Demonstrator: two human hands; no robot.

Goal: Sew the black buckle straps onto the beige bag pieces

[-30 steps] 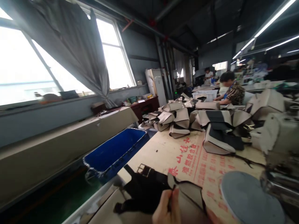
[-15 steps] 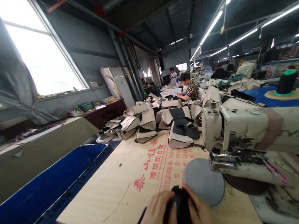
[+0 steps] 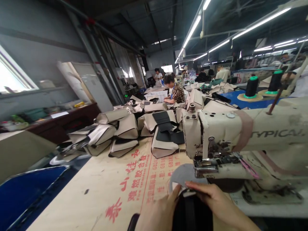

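Observation:
Close to the camera, my left hand (image 3: 161, 207) and my right hand (image 3: 215, 199) grip a black fabric piece (image 3: 192, 213) from its two sides. Thumbs and fingers meet at its far end, where a small pale edge shows. The black piece is partly cut off by the lower frame edge. Just beyond the fingertips lies a round grey disc (image 3: 184, 171) on the plywood tabletop (image 3: 96, 189). A black loop or strap end (image 3: 133, 222) pokes out left of my left hand. The sewing machine's (image 3: 207, 166) needle end stands right of the disc.
Beige and black sewn pieces (image 3: 125, 126) are heaped at the table's far side. A blue bin (image 3: 29, 195) stands at the left. Black thread cones (image 3: 251, 87) sit behind the machine. A person in a patterned top (image 3: 177, 92) works beyond the heap.
The view has swung right, showing more of the machine. My hands have shifted to the piece's far end, and more of the black fabric shows between them, partly covering the grey disc.

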